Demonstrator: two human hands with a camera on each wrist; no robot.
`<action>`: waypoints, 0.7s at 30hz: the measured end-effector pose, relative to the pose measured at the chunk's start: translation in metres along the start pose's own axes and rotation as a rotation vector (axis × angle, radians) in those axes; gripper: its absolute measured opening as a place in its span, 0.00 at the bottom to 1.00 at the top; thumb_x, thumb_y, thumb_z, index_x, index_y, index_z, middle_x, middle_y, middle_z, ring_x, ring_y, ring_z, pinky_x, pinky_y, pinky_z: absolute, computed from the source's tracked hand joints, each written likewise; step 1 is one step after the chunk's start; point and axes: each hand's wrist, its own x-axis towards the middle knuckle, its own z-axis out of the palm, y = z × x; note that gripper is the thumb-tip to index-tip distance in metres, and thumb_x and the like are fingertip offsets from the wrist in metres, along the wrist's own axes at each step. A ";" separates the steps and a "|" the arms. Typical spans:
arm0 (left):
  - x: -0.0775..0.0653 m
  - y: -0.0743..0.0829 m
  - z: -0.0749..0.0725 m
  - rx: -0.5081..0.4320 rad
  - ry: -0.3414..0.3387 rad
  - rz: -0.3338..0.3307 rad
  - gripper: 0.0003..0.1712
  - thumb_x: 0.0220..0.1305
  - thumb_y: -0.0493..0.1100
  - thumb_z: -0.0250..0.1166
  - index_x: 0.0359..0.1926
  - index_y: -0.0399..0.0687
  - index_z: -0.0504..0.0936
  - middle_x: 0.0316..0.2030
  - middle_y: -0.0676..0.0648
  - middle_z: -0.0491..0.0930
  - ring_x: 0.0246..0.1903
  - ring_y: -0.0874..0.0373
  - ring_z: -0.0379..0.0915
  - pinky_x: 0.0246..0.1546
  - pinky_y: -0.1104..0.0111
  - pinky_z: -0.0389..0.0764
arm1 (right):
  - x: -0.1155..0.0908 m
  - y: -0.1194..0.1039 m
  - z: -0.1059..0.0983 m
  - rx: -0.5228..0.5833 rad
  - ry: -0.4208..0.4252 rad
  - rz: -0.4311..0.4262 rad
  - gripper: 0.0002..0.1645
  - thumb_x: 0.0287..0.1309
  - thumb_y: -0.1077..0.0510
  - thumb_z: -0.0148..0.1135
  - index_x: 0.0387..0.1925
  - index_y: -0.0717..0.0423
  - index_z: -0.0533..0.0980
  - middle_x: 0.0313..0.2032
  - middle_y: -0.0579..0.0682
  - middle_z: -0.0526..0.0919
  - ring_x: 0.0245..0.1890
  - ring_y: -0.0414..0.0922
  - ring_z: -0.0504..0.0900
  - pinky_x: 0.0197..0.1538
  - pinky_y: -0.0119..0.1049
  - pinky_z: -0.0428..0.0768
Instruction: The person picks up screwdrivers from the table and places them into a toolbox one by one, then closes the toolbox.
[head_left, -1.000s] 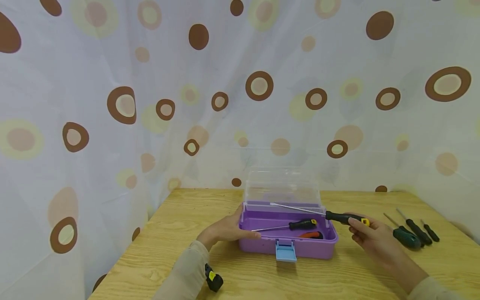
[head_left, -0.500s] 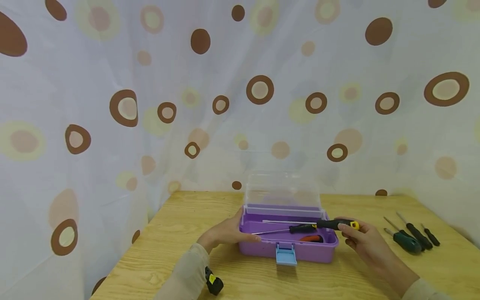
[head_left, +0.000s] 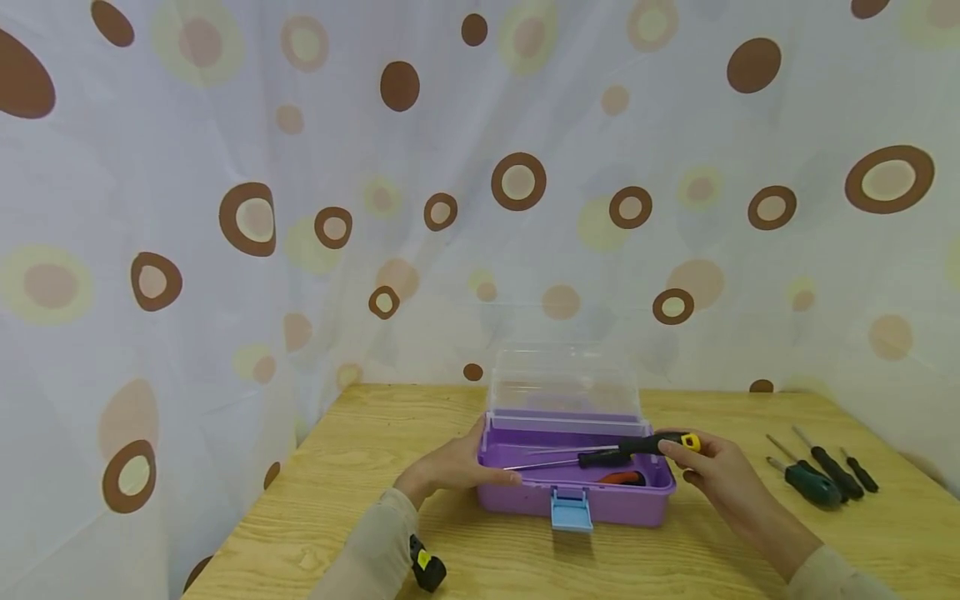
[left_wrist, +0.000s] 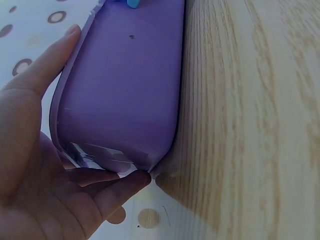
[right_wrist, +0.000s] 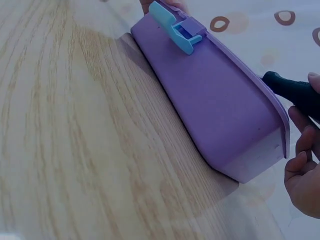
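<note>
A purple toolbox (head_left: 517, 496) with its clear lid (head_left: 566, 379) raised stands on the wooden table. My left hand (head_left: 450, 462) holds its left end; in the left wrist view the thumb lies along the rim and the fingers bend round the end wall. My right hand (head_left: 716, 471) pinches a screwdriver by its black handle (head_left: 647, 443) with a yellow end, over the box's right side. Its shaft reaches left across the inside. Within the box lie another black-handled screwdriver (head_left: 543, 463), partly covered by the held one, and a red-and-black handled tool (head_left: 622, 478).
On the right of the table (head_left: 750, 558) lie a dark green screwdriver (head_left: 813, 486) and several black-handled ones (head_left: 836, 473). A black-and-yellow tool (head_left: 427, 567) is beside the left sleeve, partly hidden. The box's blue latch (head_left: 572, 512) hangs down in front. Patterned curtains enclose the table.
My right hand has brought the screwdriver left and down, from above the rim into the box opening. The left hand has stayed on the box.
</note>
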 end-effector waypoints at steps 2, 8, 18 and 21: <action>0.000 0.000 0.000 -0.002 0.000 0.005 0.72 0.55 0.65 0.76 0.84 0.52 0.36 0.73 0.39 0.67 0.70 0.41 0.64 0.69 0.43 0.62 | 0.002 -0.001 0.003 -0.072 -0.004 0.003 0.21 0.74 0.49 0.64 0.54 0.64 0.78 0.43 0.50 0.76 0.43 0.46 0.73 0.45 0.37 0.79; 0.000 0.001 0.000 -0.006 -0.005 0.007 0.73 0.56 0.66 0.75 0.84 0.51 0.34 0.74 0.38 0.64 0.71 0.40 0.62 0.70 0.43 0.61 | 0.004 -0.009 0.016 -0.249 -0.031 -0.008 0.35 0.70 0.46 0.67 0.65 0.69 0.74 0.48 0.57 0.81 0.48 0.50 0.77 0.48 0.39 0.81; -0.001 0.000 0.000 -0.015 -0.011 0.018 0.73 0.56 0.65 0.76 0.84 0.51 0.33 0.76 0.38 0.61 0.72 0.40 0.59 0.71 0.43 0.59 | 0.005 -0.008 0.021 -0.338 -0.068 -0.078 0.35 0.66 0.49 0.71 0.68 0.64 0.74 0.43 0.55 0.79 0.42 0.49 0.73 0.44 0.41 0.76; -0.001 0.001 -0.001 -0.020 -0.011 0.020 0.73 0.56 0.65 0.76 0.84 0.52 0.33 0.76 0.39 0.61 0.72 0.40 0.59 0.71 0.43 0.59 | 0.005 -0.006 0.020 -0.327 -0.074 -0.092 0.37 0.66 0.51 0.72 0.70 0.63 0.72 0.39 0.55 0.78 0.39 0.50 0.73 0.41 0.40 0.76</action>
